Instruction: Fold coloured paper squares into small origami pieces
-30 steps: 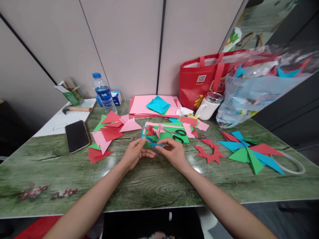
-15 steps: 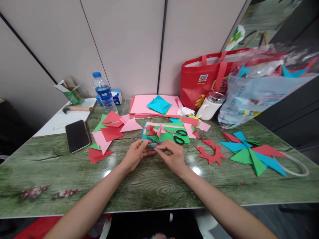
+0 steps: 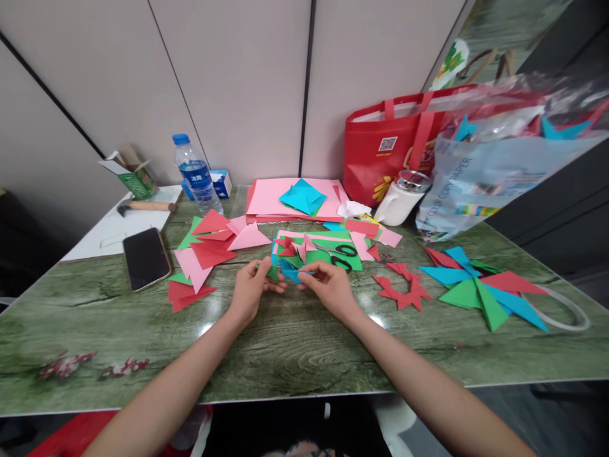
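Note:
In the middle of the table, my left hand (image 3: 252,285) pinches a small folded green paper piece (image 3: 273,273) between thumb and fingers. Facing it, my right hand (image 3: 329,287) grips a small folded blue paper piece (image 3: 290,273) by its right end. The two pieces are close together; whether they touch is hard to tell. Just beyond my fingers lie small folded red and pink pieces (image 3: 295,247) on a stack of green paper (image 3: 328,240). Black-handled scissors (image 3: 343,251) rest on that stack, their blades partly covered.
Red and pink folded triangles (image 3: 212,251) and a phone (image 3: 146,259) lie left, near a water bottle (image 3: 196,174) and hammer (image 3: 147,205). Rightward are a red paper ring (image 3: 403,289), a large paper pinwheel (image 3: 473,279), a white mug (image 3: 399,200) and bags (image 3: 380,152).
My hands have moved slightly apart, and the green and blue pieces now show more clearly between them. The view has shifted a little.

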{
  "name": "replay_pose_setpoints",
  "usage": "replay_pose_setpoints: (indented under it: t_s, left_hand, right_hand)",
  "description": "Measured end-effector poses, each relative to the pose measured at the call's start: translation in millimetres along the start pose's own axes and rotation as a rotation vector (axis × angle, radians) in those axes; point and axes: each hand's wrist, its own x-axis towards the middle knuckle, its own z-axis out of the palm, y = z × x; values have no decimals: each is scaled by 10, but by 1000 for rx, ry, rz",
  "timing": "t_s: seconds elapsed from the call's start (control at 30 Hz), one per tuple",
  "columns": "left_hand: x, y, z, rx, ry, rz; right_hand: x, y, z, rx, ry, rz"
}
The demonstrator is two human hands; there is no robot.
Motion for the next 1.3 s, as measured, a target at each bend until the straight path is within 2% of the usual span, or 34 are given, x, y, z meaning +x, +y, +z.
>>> replay_pose_setpoints:
  t_s: [0.1, 0.23, 0.33, 0.6, 0.77, 0.87, 0.93, 0.97, 1.13, 1.3]
  left_hand:
    - [11, 14, -19, 90, 54, -17]
    - [-12, -14, -12, 310, -59, -44]
    - [-21, -31, -3, 358, -95, -6]
    - [-25, 40, -15, 18, -266, -62]
    - [-13, 64, -50, -47, -254, -219]
    - [-26, 84, -51, -125, -389, -275]
    - [-48, 85, -37, -101, -475, -247]
    - [-58, 79, -27, -55, -468, -226]
    - [-59, 22, -5, 157, -231, -70]
    - [-19, 31, -34, 83, -216, -90]
  right_hand:
    - [43, 18, -21, 188, 34, 120]
    - [53, 0, -36, 313, 19, 209]
    - [49, -18, -34, 328, 28, 222]
    - [57, -12, -20, 274, 54, 93]
    - [27, -50, -14, 144, 26, 7]
    - [16, -54, -15, 138, 16, 0]
    - [22, -37, -25, 178, 27, 32]
    - [29, -26, -33, 211, 35, 48]
    - [56, 0, -67, 283, 50, 46]
    - [33, -28, -72, 156, 6, 15]
